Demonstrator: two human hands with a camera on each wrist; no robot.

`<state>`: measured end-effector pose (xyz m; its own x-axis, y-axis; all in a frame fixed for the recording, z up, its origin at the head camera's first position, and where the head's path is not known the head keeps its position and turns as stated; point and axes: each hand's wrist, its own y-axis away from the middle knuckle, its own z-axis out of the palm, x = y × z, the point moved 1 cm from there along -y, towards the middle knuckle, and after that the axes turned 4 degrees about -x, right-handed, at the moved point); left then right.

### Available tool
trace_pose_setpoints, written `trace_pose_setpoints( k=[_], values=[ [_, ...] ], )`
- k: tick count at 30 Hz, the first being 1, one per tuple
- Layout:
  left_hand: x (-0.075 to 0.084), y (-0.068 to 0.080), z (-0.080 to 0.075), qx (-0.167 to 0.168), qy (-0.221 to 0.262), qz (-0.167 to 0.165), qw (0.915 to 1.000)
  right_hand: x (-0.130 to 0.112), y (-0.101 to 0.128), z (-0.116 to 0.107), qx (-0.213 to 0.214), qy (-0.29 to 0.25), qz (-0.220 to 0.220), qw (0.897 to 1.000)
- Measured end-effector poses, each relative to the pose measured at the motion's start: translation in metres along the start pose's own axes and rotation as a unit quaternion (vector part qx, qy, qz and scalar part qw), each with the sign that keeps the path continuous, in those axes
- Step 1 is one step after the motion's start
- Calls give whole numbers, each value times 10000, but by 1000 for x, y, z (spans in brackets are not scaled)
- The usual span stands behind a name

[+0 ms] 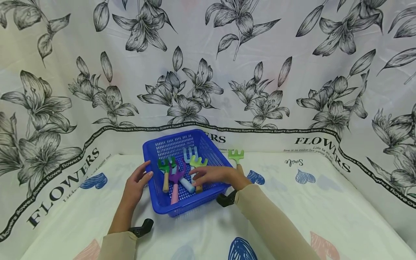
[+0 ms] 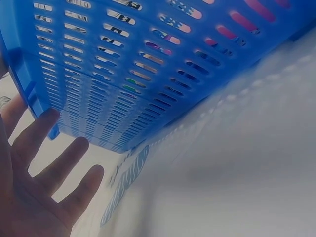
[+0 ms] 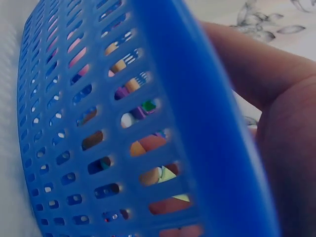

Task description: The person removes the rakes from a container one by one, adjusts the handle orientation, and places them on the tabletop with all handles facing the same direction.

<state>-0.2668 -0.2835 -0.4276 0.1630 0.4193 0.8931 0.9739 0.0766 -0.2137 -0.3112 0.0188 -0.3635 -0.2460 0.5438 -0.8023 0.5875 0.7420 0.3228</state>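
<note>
A blue slotted plastic basket (image 1: 191, 206) holds several small toy garden rakes. My left hand (image 1: 138, 186) is at its left side, the fingers spread and fairly straight, with fingertips touching the rim (image 2: 20, 64). My right hand (image 1: 216, 175) reaches over the right rim into the basket, above a lime-green rake (image 1: 199, 162) with a wooden handle; its grip there is hidden. Left of it lie a purple rake (image 1: 177, 176) with a pink handle, a dark green rake (image 1: 166, 177) with a wooden handle, and a pale blue rake (image 1: 190, 153). A light-blue handle (image 1: 187, 185) lies between them.
Another lime-green rake (image 1: 236, 155) is outside the basket, behind my right wrist. The white cloth (image 1: 279, 206) with printed hearts covers the table and continues into a flower-patterned backdrop (image 1: 224, 101). Black wrist cameras (image 1: 143, 228) are strapped to both forearms.
</note>
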Motion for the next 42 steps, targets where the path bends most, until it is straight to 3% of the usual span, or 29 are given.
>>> trace_pose_setpoints(
  k=[10, 16, 20, 34, 38, 42],
  values=[
    [4, 1, -1, -40, 19, -50, 10000, 2, 3, -5, 996, -308, -446, 9936],
    [4, 2, -1, -59, 80, -18, 9999, 4, 6, -7, 1612, -222, -766, 9837],
    [4, 1, -1, -29, 70, 2, 10000, 3, 10, -7, 2041, -253, -739, 9758],
    [2, 1, -1, -41, 12, -8, 10000, 3, 14, -6, 3571, 42, -892, 9298],
    [3, 0, -1, -69, 22, -10, 10000, 3, 17, -5, 3867, -31, -870, 9181],
    [3, 0, -1, -121, 53, -77, 9999, 3, 18, -3, 3987, -106, -856, 9130]
  ],
)
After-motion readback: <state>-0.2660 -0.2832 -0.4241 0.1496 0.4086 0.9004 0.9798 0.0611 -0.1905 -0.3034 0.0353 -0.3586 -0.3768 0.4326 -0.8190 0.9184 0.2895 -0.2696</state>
